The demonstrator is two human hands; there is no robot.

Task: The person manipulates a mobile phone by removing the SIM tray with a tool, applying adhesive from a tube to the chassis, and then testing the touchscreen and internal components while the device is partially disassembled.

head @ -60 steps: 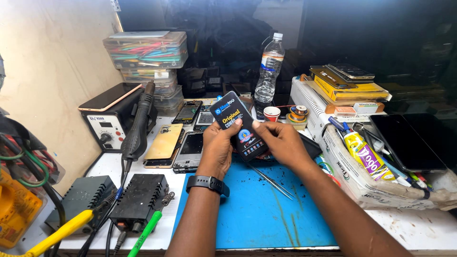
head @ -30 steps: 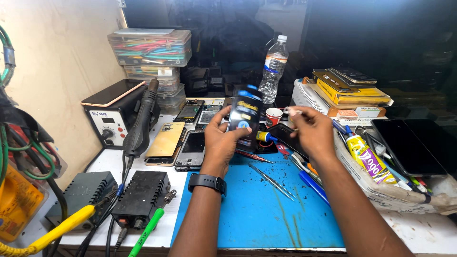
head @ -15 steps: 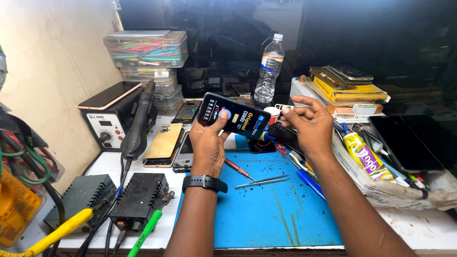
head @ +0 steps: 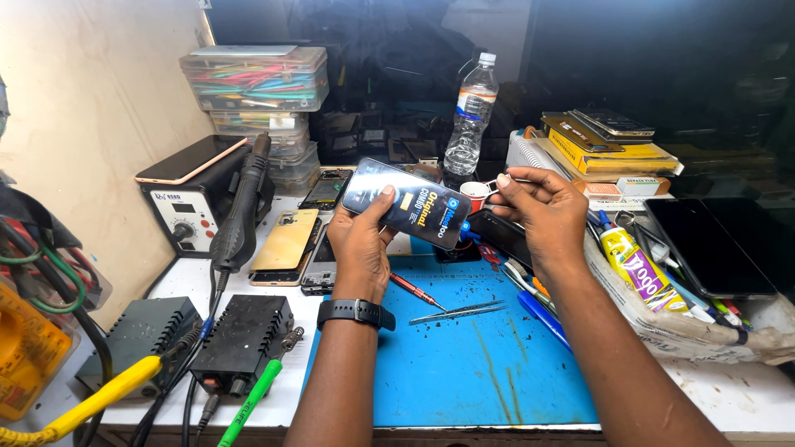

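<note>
Our left hand (head: pixel 358 240) has its fingers wrapped round a dark phone (head: pixel 406 204) with a printed film on its face, held tilted just above centre frame. Our right hand (head: pixel 542 209) pinches a small tab (head: pixel 499 180) beside the phone's right end. Lower down, tweezers (head: pixel 458 312) and a red screwdriver (head: pixel 416 291) lie on the blue mat (head: pixel 464 372), with a water bottle (head: pixel 471 112) behind.
</note>
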